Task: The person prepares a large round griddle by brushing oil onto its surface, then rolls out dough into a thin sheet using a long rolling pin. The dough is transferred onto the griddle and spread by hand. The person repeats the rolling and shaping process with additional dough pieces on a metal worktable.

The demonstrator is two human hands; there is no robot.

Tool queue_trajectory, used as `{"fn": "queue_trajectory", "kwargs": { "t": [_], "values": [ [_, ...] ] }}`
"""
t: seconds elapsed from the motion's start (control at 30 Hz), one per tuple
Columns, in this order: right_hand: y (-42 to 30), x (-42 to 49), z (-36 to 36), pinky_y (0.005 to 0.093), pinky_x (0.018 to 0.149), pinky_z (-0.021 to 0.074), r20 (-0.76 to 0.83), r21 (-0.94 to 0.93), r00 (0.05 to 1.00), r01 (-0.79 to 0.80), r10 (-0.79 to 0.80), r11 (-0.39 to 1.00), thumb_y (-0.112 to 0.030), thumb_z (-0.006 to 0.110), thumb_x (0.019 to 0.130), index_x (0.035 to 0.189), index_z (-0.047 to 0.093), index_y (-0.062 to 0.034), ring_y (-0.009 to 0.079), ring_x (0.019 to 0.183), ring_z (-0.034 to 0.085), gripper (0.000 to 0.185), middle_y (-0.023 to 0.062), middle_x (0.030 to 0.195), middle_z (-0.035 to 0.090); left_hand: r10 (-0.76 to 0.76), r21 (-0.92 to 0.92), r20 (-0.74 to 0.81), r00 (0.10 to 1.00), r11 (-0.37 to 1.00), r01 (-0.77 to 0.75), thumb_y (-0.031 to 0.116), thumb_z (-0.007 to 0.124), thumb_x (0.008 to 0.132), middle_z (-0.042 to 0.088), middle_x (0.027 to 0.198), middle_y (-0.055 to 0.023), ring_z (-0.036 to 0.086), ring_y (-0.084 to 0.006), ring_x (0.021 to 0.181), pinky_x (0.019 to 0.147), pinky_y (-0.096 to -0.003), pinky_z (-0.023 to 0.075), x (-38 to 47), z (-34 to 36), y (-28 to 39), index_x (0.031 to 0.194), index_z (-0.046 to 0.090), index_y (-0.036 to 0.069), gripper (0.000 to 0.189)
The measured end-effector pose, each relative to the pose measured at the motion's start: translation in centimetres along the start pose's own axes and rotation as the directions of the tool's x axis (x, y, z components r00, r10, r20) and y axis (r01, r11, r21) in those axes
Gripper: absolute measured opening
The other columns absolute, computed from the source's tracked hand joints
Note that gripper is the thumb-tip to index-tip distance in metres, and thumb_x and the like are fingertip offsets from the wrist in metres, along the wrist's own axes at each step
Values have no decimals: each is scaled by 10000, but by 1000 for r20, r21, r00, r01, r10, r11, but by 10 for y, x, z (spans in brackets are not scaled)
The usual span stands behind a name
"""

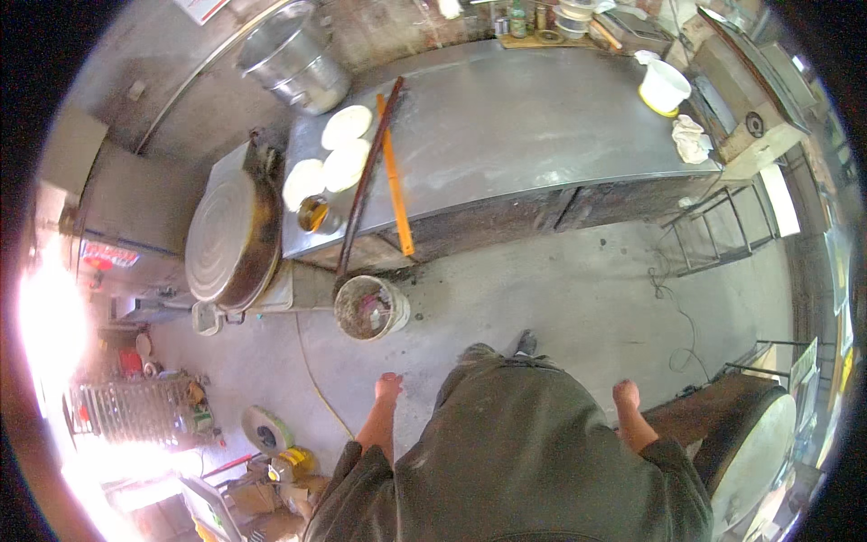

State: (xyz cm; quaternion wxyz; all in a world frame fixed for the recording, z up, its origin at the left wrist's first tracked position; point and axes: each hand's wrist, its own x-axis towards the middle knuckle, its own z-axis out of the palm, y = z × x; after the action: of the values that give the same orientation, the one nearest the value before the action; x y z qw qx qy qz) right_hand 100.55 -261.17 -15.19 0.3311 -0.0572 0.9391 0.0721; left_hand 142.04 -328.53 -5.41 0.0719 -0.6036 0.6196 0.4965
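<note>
Both of my hands hang at my sides over the concrete floor. My left hand (389, 386) is below the worn plastic bucket (401, 305), which has refuse in it, and touches nothing that I can see. Loosely curled, my right hand (626, 393) is near a dark bench at the right. Ahead stands a long metal-topped table (515, 122). On its left end lie several pale round dough sheets (347, 164), a metal container (317, 215) with something orange in it, a dark rod (369, 169) and an orange wooden strip (395, 183).
A large round lidded pan (227, 237) and a tall steel pot (294, 57) stand left of the table. A white pail (664, 85) and a cloth (689, 140) are on its right end. A metal rack (718, 223), a floor cable (685, 325) and a hose (315, 383) lie around me.
</note>
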Motion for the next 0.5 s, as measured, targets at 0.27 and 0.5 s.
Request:
{"fn": "queue_trajectory", "kwargs": {
  "t": [0.27, 0.5],
  "values": [
    [-82, 141, -164, 484, 845, 602, -141, -176, 981, 108, -134, 978, -279, 538, 974, 1031, 751, -91, 370, 1052, 727, 291, 176, 1193, 731, 289, -483, -127, 949, 817, -314, 91, 672, 940, 654, 977, -28, 628, -150, 899, 791, -334, 568, 12, 53, 148, 1193, 643, 22, 264],
    [-145, 183, -244, 475, 872, 584, -289, -144, 898, 301, -331, 943, -330, 629, 894, 966, 783, -90, 398, 990, 730, 294, 176, 1036, 762, 395, -393, -19, 918, 842, -370, 89, 708, 942, 681, 1099, -34, 623, -120, 938, 791, -289, 526, 63, 58, 326, 1239, 643, 32, 310]
  ]
}}
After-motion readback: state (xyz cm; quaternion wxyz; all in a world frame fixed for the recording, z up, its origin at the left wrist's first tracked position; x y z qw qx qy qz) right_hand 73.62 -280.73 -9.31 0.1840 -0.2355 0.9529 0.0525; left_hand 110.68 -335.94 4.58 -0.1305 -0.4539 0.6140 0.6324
